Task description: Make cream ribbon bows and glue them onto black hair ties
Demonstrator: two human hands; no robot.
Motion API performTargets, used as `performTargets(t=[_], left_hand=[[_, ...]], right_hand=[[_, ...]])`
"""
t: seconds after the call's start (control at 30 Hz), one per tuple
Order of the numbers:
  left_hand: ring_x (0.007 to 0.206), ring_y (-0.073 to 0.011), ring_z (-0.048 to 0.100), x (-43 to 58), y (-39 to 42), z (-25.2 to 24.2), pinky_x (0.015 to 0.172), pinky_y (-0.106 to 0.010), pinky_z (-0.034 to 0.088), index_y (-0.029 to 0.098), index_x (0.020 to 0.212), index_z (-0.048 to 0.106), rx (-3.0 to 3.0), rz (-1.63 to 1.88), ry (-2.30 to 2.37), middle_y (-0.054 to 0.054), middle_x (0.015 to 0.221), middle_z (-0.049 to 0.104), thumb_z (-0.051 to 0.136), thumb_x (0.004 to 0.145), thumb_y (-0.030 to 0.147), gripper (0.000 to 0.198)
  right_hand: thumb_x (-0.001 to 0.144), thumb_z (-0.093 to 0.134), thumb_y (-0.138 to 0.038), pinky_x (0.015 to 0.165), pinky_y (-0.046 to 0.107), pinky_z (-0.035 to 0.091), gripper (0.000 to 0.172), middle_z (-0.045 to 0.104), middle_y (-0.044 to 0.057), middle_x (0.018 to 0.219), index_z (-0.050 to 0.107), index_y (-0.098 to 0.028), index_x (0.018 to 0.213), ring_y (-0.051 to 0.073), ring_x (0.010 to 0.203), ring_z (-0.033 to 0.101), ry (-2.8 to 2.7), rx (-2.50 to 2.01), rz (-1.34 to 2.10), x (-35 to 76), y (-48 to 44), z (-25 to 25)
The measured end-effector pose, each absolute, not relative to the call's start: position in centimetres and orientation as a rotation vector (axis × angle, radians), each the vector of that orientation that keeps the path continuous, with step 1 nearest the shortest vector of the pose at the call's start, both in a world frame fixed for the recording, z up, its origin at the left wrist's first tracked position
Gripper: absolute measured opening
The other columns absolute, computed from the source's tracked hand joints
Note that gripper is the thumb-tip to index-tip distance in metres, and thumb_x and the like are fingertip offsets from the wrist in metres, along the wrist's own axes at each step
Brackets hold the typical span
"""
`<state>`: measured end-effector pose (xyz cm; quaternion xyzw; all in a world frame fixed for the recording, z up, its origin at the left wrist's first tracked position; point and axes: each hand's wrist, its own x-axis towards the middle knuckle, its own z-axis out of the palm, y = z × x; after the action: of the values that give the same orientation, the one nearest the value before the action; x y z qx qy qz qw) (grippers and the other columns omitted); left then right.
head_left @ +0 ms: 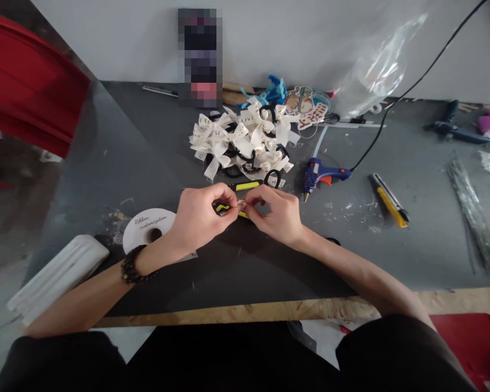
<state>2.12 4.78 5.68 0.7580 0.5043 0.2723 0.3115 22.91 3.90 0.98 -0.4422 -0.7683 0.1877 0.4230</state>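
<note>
My left hand (202, 215) and my right hand (275, 212) meet over the grey table, thumbs and forefingers pinched together. Between both sets of fingertips is a small whitish piece (241, 203) that looks like ribbon, mostly covered by the fingers. Behind and under the hands lies a black-and-yellow tool (248, 185), partly hidden. Just beyond is a heap of white printed ribbon bows (245, 136) with black hair ties (273, 178) among them. A white ribbon spool (141, 226) lies by my left wrist, partly under it.
A blue glue gun (319, 173) with a black cord lies right of the heap. Further right are a yellow box cutter (390, 201), dark pliers (453, 126) and a bundle of thin strips (476, 218). A white power strip (61, 277) sits at the left edge.
</note>
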Motion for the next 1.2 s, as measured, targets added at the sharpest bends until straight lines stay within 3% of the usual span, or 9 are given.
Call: performTargets(t=[0.2,0.33,0.57,0.7,0.8,1.0,1.2], left_hand=[[0.083,-0.0226,0.081,1.8,5.3,5.8,0.075,-0.03,0.062,0.022,0.104,0.077,1.734,0.724,1.285,-0.004,0.093,0.084,0.081,0.09,0.044,0.027],[0.08,-0.0224,0.08,1.7,5.4,5.8,0.072,-0.031,0.057,0.024,0.088,0.083,1.89,0.655,1.324,-0.002,0.087,0.085,0.076,0.094,0.043,0.022],[0.078,-0.026,0.076,1.8,5.1,5.3,0.074,-0.037,0.052,0.024,0.083,0.081,2.204,0.548,1.52,-0.005,0.083,0.082,0.076,0.089,0.036,0.015],[0.077,-0.0221,0.075,1.9,5.2,5.7,0.074,-0.034,0.052,0.023,0.079,0.076,2.051,0.587,1.42,-0.002,0.08,0.08,0.078,0.085,0.031,0.011],[0.076,-0.0191,0.072,1.7,5.5,5.8,0.07,-0.031,0.05,0.021,0.079,0.074,1.905,0.635,1.317,-0.001,0.08,0.078,0.078,0.086,0.034,0.016],[0.063,-0.0134,0.059,1.2,6.2,4.9,0.056,-0.028,0.044,0.022,0.089,0.063,1.625,0.692,1.227,-0.002,0.079,0.068,0.064,0.101,0.046,0.027],[0.064,-0.0132,0.056,1.6,6.1,3.9,0.056,-0.027,0.044,0.023,0.088,0.061,1.437,0.706,1.077,-0.001,0.076,0.059,0.07,0.099,0.05,0.031]], right_hand=[[0.095,0.066,-0.019,0.071,0.029,0.059,0.008,0.079,-0.002,0.084,0.069,-0.026,0.094,0.015,0.071,0.071,-1.873,-1.17,0.518,23.0,3.9,0.9],[0.095,0.066,-0.019,0.071,0.028,0.059,0.008,0.079,-0.002,0.086,0.069,-0.026,0.095,0.014,0.071,0.07,-1.899,-1.164,0.528,23.0,3.9,0.8],[0.09,0.065,-0.014,0.069,0.028,0.055,0.011,0.077,-0.002,0.082,0.067,-0.024,0.087,0.014,0.069,0.069,-1.994,-1.099,0.493,22.8,3.8,0.8],[0.086,0.064,-0.012,0.073,0.029,0.057,0.02,0.08,-0.001,0.092,0.069,-0.024,0.101,0.016,0.077,0.073,-1.95,-1.08,0.704,22.9,3.9,1.4],[0.091,0.073,-0.024,0.074,0.03,0.058,0.019,0.082,0.002,0.1,0.072,-0.023,0.11,0.016,0.082,0.075,-1.881,-1.046,0.867,23.1,4.0,1.8],[0.096,0.077,-0.034,0.068,0.029,0.058,0.011,0.079,0.0,0.086,0.075,-0.023,0.093,0.014,0.071,0.071,-1.728,-1.121,0.968,23.1,4.1,2.1],[0.089,0.086,-0.039,0.071,0.03,0.06,0.039,0.082,0.004,0.105,0.071,-0.023,0.121,0.018,0.085,0.078,-1.715,-1.191,0.948,23.0,3.8,2.8]])
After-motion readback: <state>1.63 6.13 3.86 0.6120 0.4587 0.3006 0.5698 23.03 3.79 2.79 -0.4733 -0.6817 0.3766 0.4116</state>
